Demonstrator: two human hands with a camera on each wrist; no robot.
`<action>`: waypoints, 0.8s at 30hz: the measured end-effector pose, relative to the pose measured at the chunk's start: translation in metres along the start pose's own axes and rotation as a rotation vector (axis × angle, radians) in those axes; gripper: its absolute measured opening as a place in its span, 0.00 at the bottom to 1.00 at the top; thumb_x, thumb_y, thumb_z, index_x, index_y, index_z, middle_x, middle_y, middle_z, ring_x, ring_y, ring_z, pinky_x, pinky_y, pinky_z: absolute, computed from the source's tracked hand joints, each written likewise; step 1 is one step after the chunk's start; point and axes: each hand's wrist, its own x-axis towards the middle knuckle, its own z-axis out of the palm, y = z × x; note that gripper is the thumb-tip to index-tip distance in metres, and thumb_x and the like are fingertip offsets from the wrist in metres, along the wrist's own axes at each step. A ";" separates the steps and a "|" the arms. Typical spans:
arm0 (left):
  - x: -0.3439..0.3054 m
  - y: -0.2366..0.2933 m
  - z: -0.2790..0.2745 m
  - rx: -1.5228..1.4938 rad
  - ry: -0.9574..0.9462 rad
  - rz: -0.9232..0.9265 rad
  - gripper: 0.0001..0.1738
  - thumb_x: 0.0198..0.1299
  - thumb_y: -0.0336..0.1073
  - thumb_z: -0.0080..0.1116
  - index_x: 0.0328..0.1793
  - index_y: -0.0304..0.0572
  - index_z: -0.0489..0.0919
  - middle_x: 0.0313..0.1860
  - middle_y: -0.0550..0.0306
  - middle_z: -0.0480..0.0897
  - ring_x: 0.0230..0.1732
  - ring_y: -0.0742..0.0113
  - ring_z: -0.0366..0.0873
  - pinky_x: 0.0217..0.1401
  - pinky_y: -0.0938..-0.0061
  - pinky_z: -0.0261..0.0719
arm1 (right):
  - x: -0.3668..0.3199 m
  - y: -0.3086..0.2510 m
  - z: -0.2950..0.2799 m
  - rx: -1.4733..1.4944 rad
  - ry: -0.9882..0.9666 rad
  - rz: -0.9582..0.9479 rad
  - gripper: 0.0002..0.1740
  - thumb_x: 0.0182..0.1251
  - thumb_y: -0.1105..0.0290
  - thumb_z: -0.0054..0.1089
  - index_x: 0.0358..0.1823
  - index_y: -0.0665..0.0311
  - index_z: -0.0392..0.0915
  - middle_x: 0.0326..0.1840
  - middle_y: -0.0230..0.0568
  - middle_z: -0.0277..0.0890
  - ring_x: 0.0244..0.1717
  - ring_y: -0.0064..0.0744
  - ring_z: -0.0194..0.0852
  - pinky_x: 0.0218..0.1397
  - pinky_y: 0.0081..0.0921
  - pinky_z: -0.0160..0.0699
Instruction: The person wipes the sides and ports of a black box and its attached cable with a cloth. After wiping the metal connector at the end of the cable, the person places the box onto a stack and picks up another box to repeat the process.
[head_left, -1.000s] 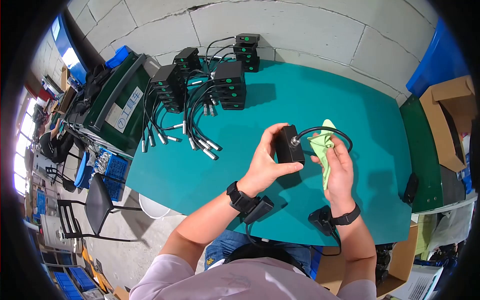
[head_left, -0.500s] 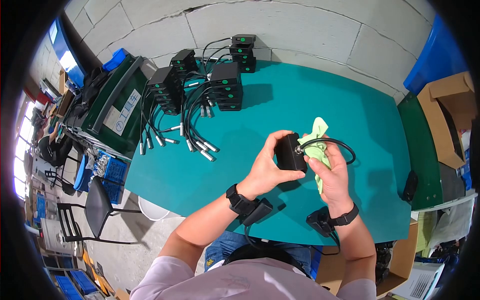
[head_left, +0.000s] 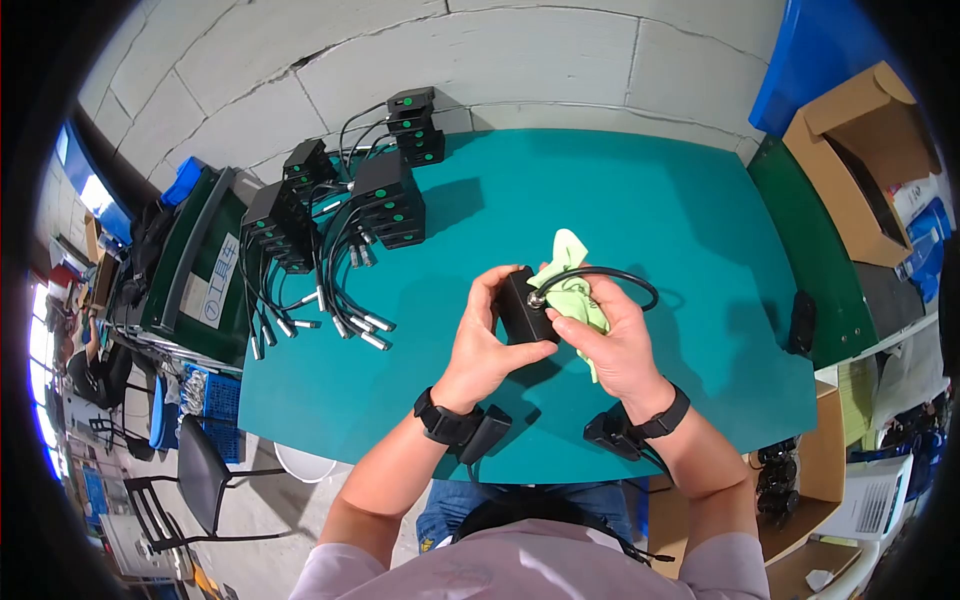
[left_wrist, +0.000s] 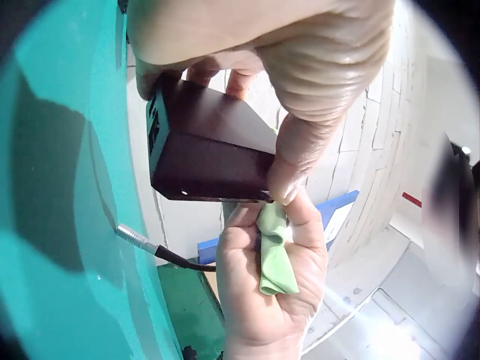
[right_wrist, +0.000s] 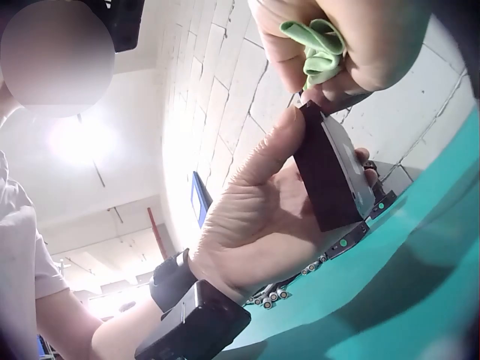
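A black box (head_left: 518,308) with a black cable (head_left: 640,282) coming off its metal fitting is held up over the table by my left hand (head_left: 478,350), thumb on one edge and fingers around the far side. My right hand (head_left: 622,345) pinches a crumpled light green cloth (head_left: 570,250) right at the side of the box where the cable leaves it. In the left wrist view the cable's silver plug (left_wrist: 135,237) hangs free beside the right hand. The right wrist view shows the cloth (right_wrist: 322,56) bunched in the right hand's fingers, close over the box's end.
Stacks of similar black boxes (head_left: 385,185) with green dots stand at the back left of the green table (head_left: 600,190), their cables and silver plugs (head_left: 345,325) spread in front. A green tool cart (head_left: 190,270) stands left; an open cardboard box (head_left: 850,180) lies right.
My right hand has brought the cloth leftward, up against the box around the cable fitting. The head view has turned, shifting the whole scene left and slightly down.
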 end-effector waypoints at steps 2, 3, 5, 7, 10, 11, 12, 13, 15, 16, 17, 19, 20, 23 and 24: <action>0.000 -0.002 0.000 0.004 -0.009 0.008 0.49 0.32 0.29 0.75 0.64 0.43 0.60 0.57 0.55 0.68 0.60 0.64 0.64 0.66 0.70 0.59 | -0.001 0.000 0.001 0.000 0.005 -0.014 0.21 0.58 0.79 0.60 0.53 0.72 0.69 0.47 0.34 0.73 0.46 0.18 0.70 0.50 0.18 0.71; 0.000 -0.002 0.000 0.009 -0.005 0.016 0.49 0.32 0.28 0.75 0.64 0.43 0.60 0.57 0.55 0.67 0.60 0.64 0.64 0.66 0.70 0.59 | -0.002 0.001 0.002 0.003 -0.001 -0.024 0.21 0.58 0.79 0.60 0.53 0.72 0.69 0.47 0.34 0.73 0.46 0.18 0.70 0.50 0.18 0.71; 0.000 -0.003 0.002 0.022 -0.006 0.023 0.49 0.31 0.27 0.74 0.64 0.42 0.60 0.57 0.55 0.67 0.60 0.64 0.65 0.66 0.70 0.60 | -0.002 0.001 0.003 0.035 0.018 -0.027 0.21 0.57 0.79 0.61 0.53 0.72 0.69 0.47 0.34 0.73 0.46 0.19 0.70 0.51 0.19 0.71; 0.000 -0.005 0.002 0.057 0.002 0.035 0.50 0.30 0.27 0.75 0.64 0.43 0.60 0.56 0.55 0.67 0.59 0.64 0.66 0.65 0.70 0.62 | -0.002 0.000 0.003 0.006 -0.011 -0.049 0.21 0.57 0.79 0.61 0.53 0.72 0.70 0.46 0.33 0.72 0.46 0.20 0.70 0.51 0.19 0.71; -0.001 -0.006 0.004 0.145 -0.028 0.037 0.50 0.30 0.27 0.75 0.64 0.43 0.60 0.57 0.56 0.67 0.59 0.63 0.66 0.64 0.70 0.64 | -0.002 -0.005 0.007 -0.007 -0.024 -0.082 0.18 0.57 0.78 0.62 0.49 0.69 0.72 0.45 0.33 0.72 0.46 0.19 0.70 0.50 0.18 0.72; -0.002 -0.008 0.005 0.151 -0.040 0.052 0.50 0.30 0.27 0.75 0.63 0.44 0.61 0.57 0.56 0.67 0.60 0.62 0.66 0.63 0.69 0.65 | -0.003 -0.005 0.008 -0.007 -0.025 -0.082 0.18 0.57 0.78 0.62 0.49 0.69 0.72 0.45 0.33 0.72 0.46 0.19 0.70 0.50 0.18 0.72; -0.004 -0.009 0.006 0.164 -0.063 0.057 0.49 0.29 0.27 0.76 0.62 0.45 0.61 0.58 0.55 0.67 0.60 0.62 0.66 0.63 0.69 0.65 | -0.005 -0.004 0.008 0.041 -0.010 -0.041 0.16 0.57 0.78 0.62 0.47 0.67 0.73 0.43 0.32 0.72 0.45 0.19 0.70 0.48 0.18 0.72; -0.004 -0.009 0.006 0.176 -0.085 0.062 0.49 0.29 0.28 0.76 0.62 0.46 0.62 0.58 0.55 0.66 0.61 0.62 0.65 0.63 0.69 0.65 | -0.006 -0.004 0.008 0.089 0.006 0.000 0.14 0.57 0.79 0.62 0.45 0.66 0.74 0.42 0.32 0.73 0.43 0.19 0.71 0.47 0.17 0.73; -0.005 -0.005 0.008 0.206 -0.101 0.085 0.48 0.28 0.28 0.76 0.61 0.47 0.62 0.59 0.55 0.66 0.61 0.61 0.65 0.63 0.68 0.65 | -0.004 -0.007 0.001 0.001 0.007 0.039 0.11 0.57 0.79 0.62 0.42 0.63 0.74 0.37 0.31 0.73 0.39 0.17 0.71 0.43 0.17 0.73; -0.005 -0.004 0.008 0.236 -0.116 0.108 0.48 0.28 0.28 0.76 0.61 0.47 0.63 0.60 0.54 0.65 0.62 0.61 0.65 0.64 0.68 0.65 | -0.004 -0.010 0.000 0.058 0.004 0.078 0.11 0.57 0.79 0.62 0.41 0.63 0.74 0.36 0.30 0.73 0.35 0.16 0.71 0.38 0.15 0.72; -0.005 -0.003 0.008 0.237 -0.115 0.110 0.48 0.28 0.28 0.76 0.61 0.47 0.63 0.60 0.54 0.65 0.62 0.61 0.65 0.64 0.68 0.65 | -0.003 -0.012 -0.001 0.115 0.000 0.116 0.10 0.57 0.79 0.62 0.40 0.62 0.73 0.34 0.30 0.73 0.31 0.15 0.70 0.33 0.13 0.71; -0.004 -0.002 0.007 0.300 -0.050 0.129 0.49 0.27 0.27 0.76 0.60 0.48 0.63 0.61 0.53 0.64 0.62 0.59 0.64 0.64 0.68 0.64 | -0.001 -0.015 -0.009 0.178 -0.026 0.160 0.07 0.59 0.77 0.60 0.37 0.61 0.73 0.35 0.31 0.73 0.23 0.12 0.65 0.23 0.10 0.65; -0.003 -0.001 0.007 0.301 -0.045 0.132 0.49 0.27 0.27 0.76 0.60 0.48 0.63 0.61 0.53 0.64 0.62 0.59 0.64 0.64 0.68 0.64 | -0.001 -0.016 -0.012 0.275 -0.013 0.153 0.07 0.60 0.76 0.60 0.38 0.60 0.72 0.35 0.33 0.72 0.22 0.13 0.63 0.22 0.10 0.63; -0.002 0.001 0.006 0.384 0.058 0.158 0.48 0.27 0.25 0.75 0.60 0.47 0.63 0.61 0.52 0.64 0.62 0.58 0.65 0.64 0.67 0.65 | 0.001 -0.020 -0.016 0.469 0.010 0.139 0.07 0.62 0.73 0.59 0.40 0.59 0.72 0.37 0.35 0.71 0.20 0.14 0.61 0.19 0.10 0.60; -0.002 0.002 0.006 0.405 0.101 0.177 0.47 0.27 0.24 0.75 0.60 0.47 0.63 0.62 0.52 0.63 0.62 0.58 0.65 0.64 0.67 0.65 | 0.002 -0.020 -0.017 0.553 0.080 0.164 0.08 0.62 0.72 0.60 0.40 0.59 0.72 0.38 0.35 0.70 0.23 0.14 0.61 0.19 0.10 0.61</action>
